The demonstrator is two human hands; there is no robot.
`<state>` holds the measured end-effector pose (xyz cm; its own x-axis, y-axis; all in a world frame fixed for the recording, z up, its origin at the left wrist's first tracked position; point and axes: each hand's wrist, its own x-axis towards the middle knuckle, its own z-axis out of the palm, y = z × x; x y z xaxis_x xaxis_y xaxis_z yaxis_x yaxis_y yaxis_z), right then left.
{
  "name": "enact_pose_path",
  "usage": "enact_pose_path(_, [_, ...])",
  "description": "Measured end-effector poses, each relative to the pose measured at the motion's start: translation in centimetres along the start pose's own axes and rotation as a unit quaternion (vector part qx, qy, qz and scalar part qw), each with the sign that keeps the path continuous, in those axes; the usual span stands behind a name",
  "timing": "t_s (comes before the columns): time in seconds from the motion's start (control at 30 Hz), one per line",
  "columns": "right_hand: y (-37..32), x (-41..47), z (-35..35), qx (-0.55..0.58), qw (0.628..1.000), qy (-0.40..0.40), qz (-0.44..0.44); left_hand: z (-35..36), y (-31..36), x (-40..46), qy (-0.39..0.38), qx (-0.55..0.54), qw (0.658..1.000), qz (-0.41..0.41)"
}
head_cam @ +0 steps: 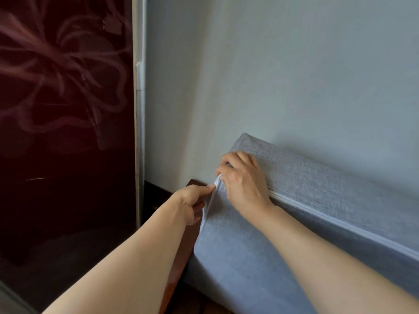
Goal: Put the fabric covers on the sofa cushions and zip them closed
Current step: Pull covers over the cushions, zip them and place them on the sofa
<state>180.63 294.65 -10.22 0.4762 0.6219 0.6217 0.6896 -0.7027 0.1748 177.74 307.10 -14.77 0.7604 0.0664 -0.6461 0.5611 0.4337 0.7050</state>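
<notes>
A long sofa cushion in a grey-blue fabric cover [317,184] leans against the wall. A pale zipper line [340,219] runs along it from the lower right up to my hands. My left hand [192,201] pinches the cover's white edge at the cushion's left end. My right hand [243,177] is curled over the same corner, its fingertips gripping the fabric where the zipper ends. The zipper pull is hidden under my fingers.
A plain blue-grey wall [272,75] stands behind the cushion. A dark red glossy panel with a swirl pattern [63,109] fills the left side. A brown wooden sofa frame edge [184,252] runs under the cushion's left end.
</notes>
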Motion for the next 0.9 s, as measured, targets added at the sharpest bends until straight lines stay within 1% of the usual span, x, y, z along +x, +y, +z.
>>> enact_pose_path(0.13, [-0.4,-0.4,0.6,-0.006,1.0,0.014,0.014,-0.3,-1.4,0.9,0.011,0.005,1.0,-0.001])
enact_pose_path(0.23, [-1.7,-0.9,0.9,0.001,0.997,0.061,0.052,-1.0,-2.8,2.3,0.029,0.024,0.999,0.011])
enact_pose_path(0.3, [-3.0,-2.4,1.1,0.008,0.997,0.071,0.041,-1.4,-3.7,3.2,0.033,0.027,0.999,0.016])
enact_pose_path(0.33, [-3.4,-3.5,1.3,-0.005,0.998,0.053,0.013,-1.4,-4.0,3.5,0.026,0.024,0.999,0.015])
enact_pose_path(0.4, [-3.6,-6.6,2.2,-0.059,0.997,-0.007,-0.044,-1.5,-4.6,3.9,0.017,0.015,1.0,0.013])
enact_pose_path(0.47, [-2.9,-9.2,3.4,-0.11,0.99,-0.064,-0.059,-1.6,-5.1,4.3,0.025,0.015,0.999,0.021])
enact_pose_path(0.53, [-2.1,-10.3,4.2,-0.127,0.987,-0.087,-0.055,-1.7,-5.3,4.5,0.023,-0.001,0.999,0.037])
enact_pose_path(0.63, [-2.1,-10.3,4.7,-0.144,0.985,-0.074,-0.052,-1.8,-6.0,5.2,0.012,-0.015,0.998,0.058])
enact_pose_path(0.77, [-2.4,-10.8,5.9,-0.157,0.984,-0.064,-0.047,-2.4,-8.0,7.6,0.056,-0.01,0.995,0.087])
enact_pose_path(0.9, [-2.3,-11.6,8.0,-0.186,0.976,-0.072,-0.082,-2.8,-9.8,9.6,0.058,-0.012,0.995,0.082])
